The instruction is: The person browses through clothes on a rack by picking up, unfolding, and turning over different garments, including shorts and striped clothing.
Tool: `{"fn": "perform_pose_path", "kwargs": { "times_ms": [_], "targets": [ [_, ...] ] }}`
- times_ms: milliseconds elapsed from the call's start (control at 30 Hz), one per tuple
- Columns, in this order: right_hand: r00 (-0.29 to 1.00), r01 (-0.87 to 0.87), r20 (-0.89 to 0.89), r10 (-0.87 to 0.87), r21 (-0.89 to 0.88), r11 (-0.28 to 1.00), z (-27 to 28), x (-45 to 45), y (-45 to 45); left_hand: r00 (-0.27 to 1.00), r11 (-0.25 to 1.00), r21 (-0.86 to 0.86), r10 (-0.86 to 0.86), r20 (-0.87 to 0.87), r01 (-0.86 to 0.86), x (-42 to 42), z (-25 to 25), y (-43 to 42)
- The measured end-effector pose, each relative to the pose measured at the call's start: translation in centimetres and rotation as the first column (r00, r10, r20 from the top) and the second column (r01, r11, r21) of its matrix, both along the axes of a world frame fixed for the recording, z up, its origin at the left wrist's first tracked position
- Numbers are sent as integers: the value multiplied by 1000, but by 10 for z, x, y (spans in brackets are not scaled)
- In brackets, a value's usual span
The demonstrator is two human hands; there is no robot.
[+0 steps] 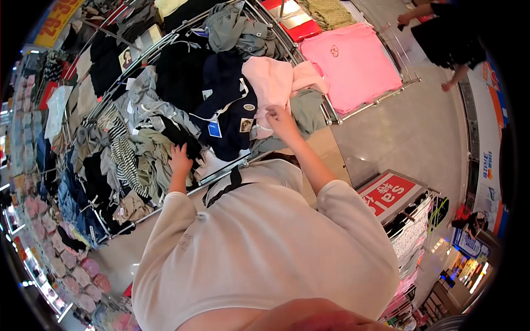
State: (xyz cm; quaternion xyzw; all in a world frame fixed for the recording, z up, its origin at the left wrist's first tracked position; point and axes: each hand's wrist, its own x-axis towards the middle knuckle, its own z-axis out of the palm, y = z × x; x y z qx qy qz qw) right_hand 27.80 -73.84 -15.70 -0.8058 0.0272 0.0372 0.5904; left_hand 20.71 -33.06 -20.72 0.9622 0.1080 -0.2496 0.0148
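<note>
My left hand rests with fingers apart on the heap, touching a black garment next to a crumpled olive-beige garment. The fingers of my right hand are bent together on a pale pink garment, which lies over the heap with one part stretched to the right. Between my hands is a navy garment with a blue tag and a round patch. A grey-green garment shows under the pink one.
A metal rack edge runs along my waist. Bright pink folded shirts lie on a wire stand at the right. Below it stands a red sale sign over a rack. A person in black is in the aisle. Striped clothes are at left.
</note>
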Motion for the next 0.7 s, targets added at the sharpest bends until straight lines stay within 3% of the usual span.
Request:
{"fn": "perform_pose_path", "kwargs": {
  "times_ms": [33,100,233,300,533,600,633,700],
  "targets": [
    [1000,-13,-5,13,7,1000,2,6,-7,1000,1000,14,6,16,-6,-3,0,3],
    [990,45,138,-12,-239,970,2,15,-20,999,997,69,29,18,-30,-10,-2,7],
    [984,32,174,23,-307,951,-7,38,-34,994,979,176,96,50,-104,-20,-1,15],
    [949,99,309,57,-468,878,-14,49,-39,989,963,229,136,55,-145,-24,4,19],
    [992,14,113,63,-578,816,-32,56,-22,974,952,207,217,65,-226,-30,8,35],
    [964,-58,161,213,-653,755,-27,52,-14,962,953,134,264,65,-270,-26,2,29],
    [964,-48,166,206,-656,753,-26,49,-8,964,956,129,256,70,-263,-25,-2,23],
    [951,-155,129,282,-590,792,-28,39,6,974,974,50,215,75,-219,-24,-14,6]
  ]
}}
